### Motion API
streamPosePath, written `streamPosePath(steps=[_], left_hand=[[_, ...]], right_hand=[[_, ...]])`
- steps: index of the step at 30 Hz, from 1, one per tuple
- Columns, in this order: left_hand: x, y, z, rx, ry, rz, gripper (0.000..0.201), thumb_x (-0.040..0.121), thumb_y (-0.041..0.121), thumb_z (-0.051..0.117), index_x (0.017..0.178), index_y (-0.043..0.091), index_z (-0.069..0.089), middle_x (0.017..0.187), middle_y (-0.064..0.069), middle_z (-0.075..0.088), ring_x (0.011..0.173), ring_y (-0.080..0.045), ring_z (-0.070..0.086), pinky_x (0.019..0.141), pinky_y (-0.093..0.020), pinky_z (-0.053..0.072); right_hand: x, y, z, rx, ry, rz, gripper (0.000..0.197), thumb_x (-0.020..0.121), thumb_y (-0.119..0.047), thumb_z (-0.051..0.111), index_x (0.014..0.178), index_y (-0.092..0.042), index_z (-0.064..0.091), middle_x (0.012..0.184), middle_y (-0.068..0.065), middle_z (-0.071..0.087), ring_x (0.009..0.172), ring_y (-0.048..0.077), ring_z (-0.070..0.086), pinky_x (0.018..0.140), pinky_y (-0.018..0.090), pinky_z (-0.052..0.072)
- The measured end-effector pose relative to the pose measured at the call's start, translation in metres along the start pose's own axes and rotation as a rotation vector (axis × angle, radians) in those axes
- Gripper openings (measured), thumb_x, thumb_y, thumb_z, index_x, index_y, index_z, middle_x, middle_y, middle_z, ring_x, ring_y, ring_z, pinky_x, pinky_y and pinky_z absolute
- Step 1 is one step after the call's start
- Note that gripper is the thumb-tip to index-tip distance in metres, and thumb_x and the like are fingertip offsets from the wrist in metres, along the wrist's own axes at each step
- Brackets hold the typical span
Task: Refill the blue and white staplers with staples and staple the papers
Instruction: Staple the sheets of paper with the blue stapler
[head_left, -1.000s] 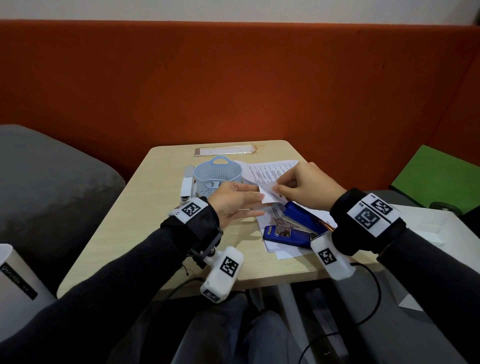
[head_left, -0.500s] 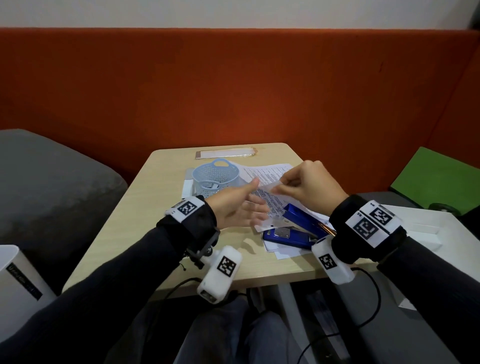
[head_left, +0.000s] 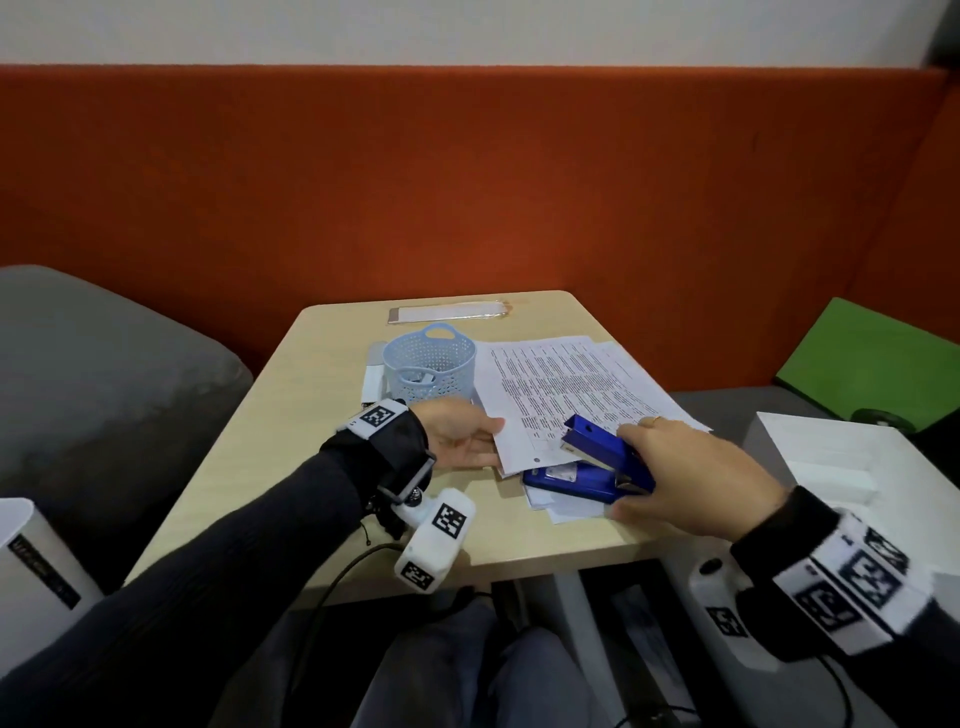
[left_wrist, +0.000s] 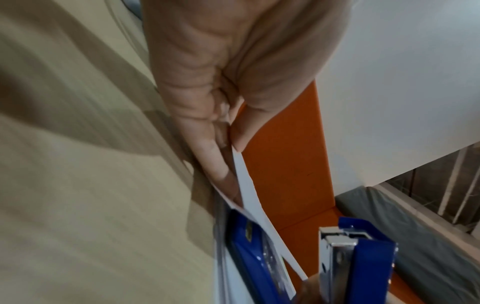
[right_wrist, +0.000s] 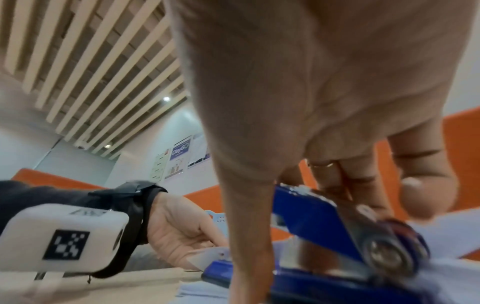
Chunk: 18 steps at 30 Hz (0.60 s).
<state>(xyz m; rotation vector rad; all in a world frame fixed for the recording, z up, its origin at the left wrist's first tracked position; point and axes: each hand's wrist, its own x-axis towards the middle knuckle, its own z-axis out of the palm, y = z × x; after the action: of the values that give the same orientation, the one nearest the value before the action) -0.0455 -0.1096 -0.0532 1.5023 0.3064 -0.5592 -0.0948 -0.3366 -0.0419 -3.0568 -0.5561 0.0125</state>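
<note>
The left hand (head_left: 462, 439) is pinching the papers' (head_left: 561, 395) corner between thumb and fingers, feeding it into the open blue stapler (head_left: 597, 465) on the table (head_left: 291, 441). The right hand's (head_left: 691, 478) fingers are curling around its stiff rear hinge. Paper looks floppy; keep gripping near the corner.

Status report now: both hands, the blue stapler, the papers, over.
Left hand pinches papers at the corner. Right hand grips blue stapler at its hinge end; stapler gapes open, paper corner between its halves. Nothing in the way.
</note>
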Motion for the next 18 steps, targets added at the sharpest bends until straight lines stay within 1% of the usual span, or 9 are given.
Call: streamPosePath(steps=[2,4,6,8,12,14,15,16,18], left_hand=[[0.001,-0.001,0.000,-0.023,0.008,0.006,0.035,0.103,0.006,0.037,0.136,0.000,0.046,0.138,-0.016,0.054,0.129,-0.025,0.051,0.080,-0.026,0.050],[0.002,-0.002,0.000,-0.046,0.012,0.010,0.036,0.103,0.006,0.037,0.137,0.000,0.045,0.138,-0.015,0.055,0.129,-0.025,0.051,0.085,-0.028,0.049],[0.003,-0.002,0.001,-0.049,0.004,0.022,0.036,0.103,0.005,0.037,0.137,0.001,0.045,0.138,-0.016,0.054,0.129,-0.025,0.051,0.090,-0.031,0.047],[0.003,-0.002,0.001,-0.047,0.005,0.030,0.036,0.103,0.005,0.037,0.137,0.002,0.045,0.139,-0.015,0.054,0.130,-0.025,0.051,0.092,-0.032,0.045],[0.006,-0.006,0.000,-0.061,0.016,0.032,0.035,0.103,0.006,0.038,0.136,0.002,0.046,0.138,-0.015,0.055,0.129,-0.025,0.051,0.090,-0.032,0.046],[0.006,-0.007,0.000,-0.069,0.012,0.031,0.035,0.102,0.005,0.039,0.135,0.003,0.047,0.137,-0.014,0.056,0.128,-0.024,0.052,0.090,-0.032,0.046],[0.005,-0.008,0.000,-0.069,0.004,0.032,0.035,0.101,0.004,0.041,0.135,0.003,0.048,0.136,-0.014,0.056,0.128,-0.024,0.053,0.090,-0.031,0.046],[0.005,-0.008,-0.001,-0.067,-0.005,0.034,0.035,0.101,0.003,0.042,0.135,0.003,0.048,0.136,-0.014,0.057,0.127,-0.024,0.053,0.090,-0.030,0.047],[0.005,-0.008,-0.001,-0.063,-0.018,0.038,0.035,0.099,0.002,0.045,0.134,0.003,0.050,0.135,-0.015,0.057,0.126,-0.025,0.054,0.089,-0.029,0.047]], right_hand=[[0.004,0.005,0.004,0.104,-0.013,-0.025,0.045,0.070,-0.054,0.074,0.075,-0.029,0.038,0.081,-0.008,0.051,0.077,0.019,0.051,0.064,0.033,0.038],[0.005,0.008,0.004,0.154,-0.010,-0.045,0.043,0.068,-0.054,0.077,0.074,-0.026,0.045,0.079,-0.006,0.055,0.075,0.019,0.052,0.065,0.033,0.039],[0.005,0.010,0.002,0.190,-0.022,-0.083,0.038,0.068,-0.050,0.080,0.072,-0.025,0.052,0.075,-0.004,0.057,0.068,0.015,0.050,0.062,0.029,0.037],[0.001,0.011,-0.001,0.228,-0.042,-0.109,0.031,0.070,-0.043,0.080,0.069,-0.024,0.055,0.068,-0.004,0.058,0.061,0.009,0.048,0.056,0.023,0.033],[-0.006,0.013,-0.001,0.214,-0.010,-0.117,0.029,0.072,-0.038,0.079,0.077,-0.020,0.058,0.066,-0.008,0.055,0.058,0.006,0.046,0.054,0.021,0.034],[-0.010,0.018,-0.003,0.216,-0.012,-0.068,0.031,0.074,-0.040,0.077,0.082,-0.019,0.057,0.070,-0.006,0.057,0.062,0.007,0.049,0.057,0.021,0.036],[-0.012,0.022,-0.004,0.242,-0.039,-0.022,0.032,0.075,-0.043,0.077,0.085,-0.019,0.057,0.075,-0.005,0.060,0.067,0.009,0.053,0.060,0.022,0.039],[-0.014,0.025,-0.006,0.298,-0.086,0.027,0.035,0.074,-0.045,0.077,0.088,-0.019,0.058,0.080,-0.002,0.065,0.072,0.014,0.058,0.066,0.028,0.045],[-0.018,0.028,-0.005,0.549,-0.177,0.112,0.037,0.074,-0.042,0.079,0.098,-0.018,0.063,0.090,0.004,0.072,0.084,0.028,0.067,0.078,0.042,0.053]])
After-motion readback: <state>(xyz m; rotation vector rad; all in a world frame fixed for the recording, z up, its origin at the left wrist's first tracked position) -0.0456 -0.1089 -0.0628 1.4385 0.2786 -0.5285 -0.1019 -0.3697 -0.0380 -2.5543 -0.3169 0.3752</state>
